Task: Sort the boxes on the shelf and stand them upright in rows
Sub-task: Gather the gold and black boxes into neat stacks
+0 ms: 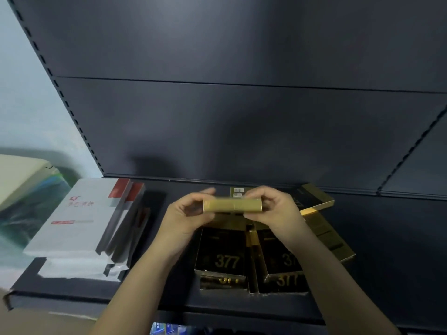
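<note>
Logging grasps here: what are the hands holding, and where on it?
A slim gold cardboard box, held level: left hand pinches its left end, right hand its right end.

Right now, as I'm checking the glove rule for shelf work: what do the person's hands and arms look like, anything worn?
Nothing worn shows. The left hand and right hand have no gloves; the left forearm and right forearm are bare to the frame's edge: no sleeve, watch or bracelet.
</note>
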`<state>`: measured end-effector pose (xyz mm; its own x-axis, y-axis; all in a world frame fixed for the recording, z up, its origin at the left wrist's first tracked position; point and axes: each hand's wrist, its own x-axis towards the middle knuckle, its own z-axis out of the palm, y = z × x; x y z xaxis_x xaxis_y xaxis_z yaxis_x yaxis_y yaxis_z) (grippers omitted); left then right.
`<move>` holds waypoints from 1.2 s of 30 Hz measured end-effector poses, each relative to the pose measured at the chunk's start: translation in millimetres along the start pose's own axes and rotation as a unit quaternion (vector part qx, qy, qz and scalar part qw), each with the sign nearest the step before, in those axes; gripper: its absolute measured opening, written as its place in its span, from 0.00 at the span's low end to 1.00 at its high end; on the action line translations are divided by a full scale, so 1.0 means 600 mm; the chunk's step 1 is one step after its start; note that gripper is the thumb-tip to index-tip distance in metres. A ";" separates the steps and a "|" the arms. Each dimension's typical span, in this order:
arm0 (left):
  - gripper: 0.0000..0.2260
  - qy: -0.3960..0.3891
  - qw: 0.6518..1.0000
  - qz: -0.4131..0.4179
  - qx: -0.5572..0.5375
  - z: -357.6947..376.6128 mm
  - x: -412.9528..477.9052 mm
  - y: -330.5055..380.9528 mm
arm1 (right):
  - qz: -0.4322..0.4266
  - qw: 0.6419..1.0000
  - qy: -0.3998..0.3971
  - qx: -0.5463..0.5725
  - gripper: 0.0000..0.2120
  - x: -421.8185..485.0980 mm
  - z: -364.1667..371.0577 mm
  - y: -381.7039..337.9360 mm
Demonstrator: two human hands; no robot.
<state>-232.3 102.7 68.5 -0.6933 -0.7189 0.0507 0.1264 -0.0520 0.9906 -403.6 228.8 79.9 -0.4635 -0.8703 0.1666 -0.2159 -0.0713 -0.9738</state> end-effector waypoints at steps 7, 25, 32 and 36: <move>0.18 -0.013 0.988 -0.086 -0.126 -0.016 -0.027 -0.010 | -0.119 0.992 -0.028 -0.033 0.23 -0.009 0.023 0.028; 0.27 -0.024 0.985 -0.110 0.134 -0.022 -0.034 -0.070 | 0.221 0.955 0.016 -0.200 0.21 0.096 -0.035 0.049; 0.26 0.011 0.990 -0.126 0.067 -0.021 -0.049 -0.067 | 0.357 0.828 -0.052 -0.429 0.48 0.168 0.027 0.076; 0.19 0.044 0.988 -0.128 0.072 -0.031 -0.053 -0.064 | 0.318 0.790 -0.069 -0.520 0.48 0.186 0.062 0.078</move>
<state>-201.7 114.5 26.6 -0.6241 -0.7530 -0.2086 -0.1518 -0.1450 0.9777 -433.0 110.3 47.2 -0.6804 -0.6184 -0.3931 -0.5987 0.7785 -0.1883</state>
